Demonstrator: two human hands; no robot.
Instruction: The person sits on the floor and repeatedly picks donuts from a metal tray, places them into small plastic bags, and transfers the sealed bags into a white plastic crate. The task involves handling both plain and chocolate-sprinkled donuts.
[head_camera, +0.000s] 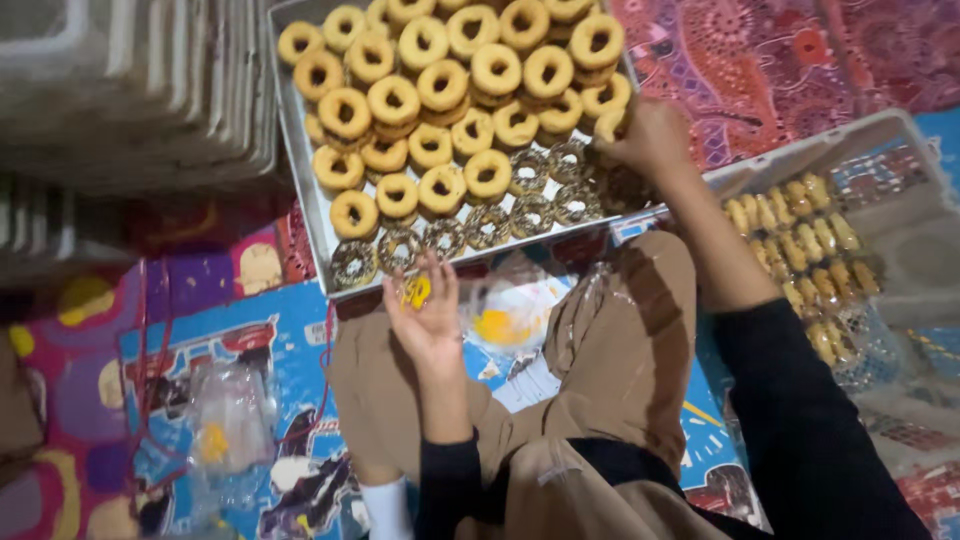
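Stacked grey trays (130, 90) sit left; wrapped pastries (800, 250) fill a basket (905, 135).
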